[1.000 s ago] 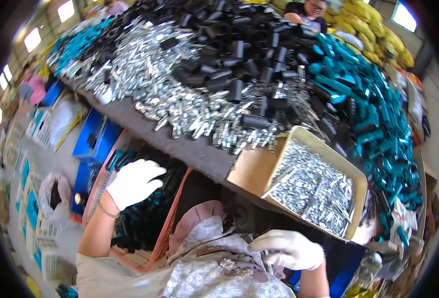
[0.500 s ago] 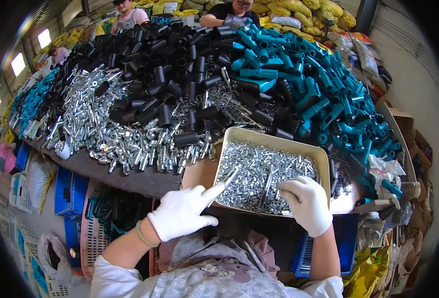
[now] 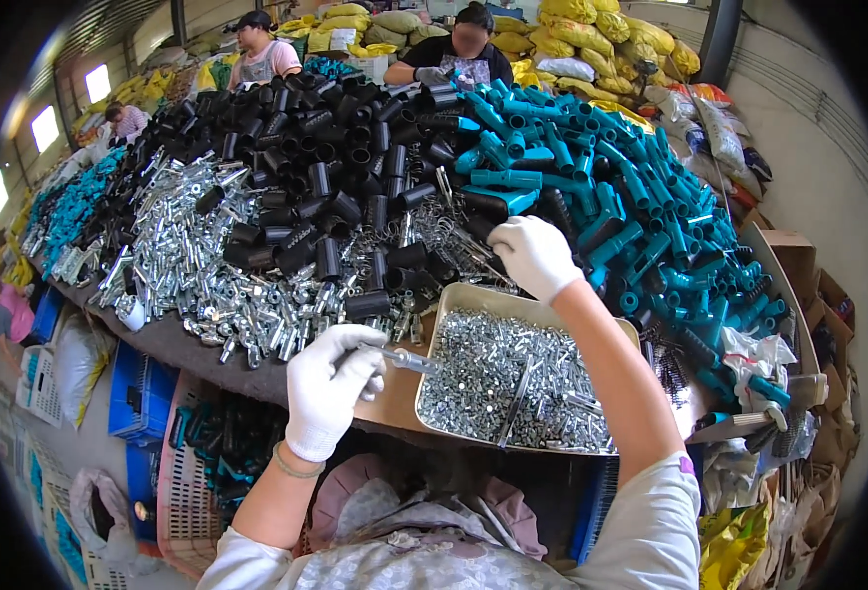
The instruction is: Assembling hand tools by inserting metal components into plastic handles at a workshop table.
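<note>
My left hand (image 3: 324, 391), in a white glove, pinches a silvery metal shaft (image 3: 412, 362) between thumb and fingers. The shaft points right, over the left rim of a cream tray (image 3: 424, 408) filled with small metal pieces (image 3: 488, 364). Beyond the tray's far rim, my gloved right hand (image 3: 535, 256) reaches down to a heap of thin coil springs (image 3: 442, 228) and black sleeves. Its fingers are drawn together at the heap's edge; what they hold, if anything, is hidden. Larger shiny metal fittings (image 3: 257, 315) lie piled left of the tray.
Black plastic sleeves (image 3: 326, 147) are heaped mid-table, teal plastic handles (image 3: 640, 187) at right. Below the table's left edge stand a pink crate (image 3: 186, 482) and blue crates (image 3: 141, 393). Two people (image 3: 463, 54) (image 3: 262, 54) are across the table. Yellow sacks (image 3: 591, 34) stack behind.
My right hand has moved from inside the tray forward to the springs and sleeves. The left hand has shifted slightly left and turned upward, still gripping the metal shaft.
</note>
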A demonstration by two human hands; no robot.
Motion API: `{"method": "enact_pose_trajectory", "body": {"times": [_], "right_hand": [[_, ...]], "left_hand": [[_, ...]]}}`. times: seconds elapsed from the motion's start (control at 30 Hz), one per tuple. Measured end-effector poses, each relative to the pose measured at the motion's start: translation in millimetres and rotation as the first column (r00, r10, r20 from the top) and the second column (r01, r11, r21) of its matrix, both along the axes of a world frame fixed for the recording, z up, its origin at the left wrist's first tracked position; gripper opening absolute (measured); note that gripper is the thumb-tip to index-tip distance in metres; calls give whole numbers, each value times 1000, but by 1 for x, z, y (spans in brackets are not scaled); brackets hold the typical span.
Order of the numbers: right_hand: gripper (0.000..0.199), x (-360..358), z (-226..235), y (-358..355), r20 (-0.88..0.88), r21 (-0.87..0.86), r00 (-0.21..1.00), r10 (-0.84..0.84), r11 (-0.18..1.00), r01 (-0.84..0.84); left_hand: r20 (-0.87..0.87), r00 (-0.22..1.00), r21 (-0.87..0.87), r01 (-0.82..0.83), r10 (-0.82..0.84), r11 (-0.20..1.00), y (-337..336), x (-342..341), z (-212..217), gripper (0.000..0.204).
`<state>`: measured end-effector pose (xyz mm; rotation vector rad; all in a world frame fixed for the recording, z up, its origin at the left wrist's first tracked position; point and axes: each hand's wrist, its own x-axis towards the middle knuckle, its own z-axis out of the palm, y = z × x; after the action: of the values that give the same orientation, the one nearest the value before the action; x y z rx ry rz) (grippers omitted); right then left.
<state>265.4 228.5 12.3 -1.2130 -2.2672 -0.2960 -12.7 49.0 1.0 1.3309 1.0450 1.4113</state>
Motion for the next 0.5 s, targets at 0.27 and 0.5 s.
{"method": "enact_pose_trajectory", "body": {"times": [0.27,0.5], "right_hand": [[10,-34,-19,31,288,6,907,-307,948,319],[14,22,16,7,-45,-43,968,-249,968,247]], "left_hand": [[266,962,88,-84,57,993,0,-9,-14,14],[368,916,95,-207,159,974,12,-35,-49,17]]}}
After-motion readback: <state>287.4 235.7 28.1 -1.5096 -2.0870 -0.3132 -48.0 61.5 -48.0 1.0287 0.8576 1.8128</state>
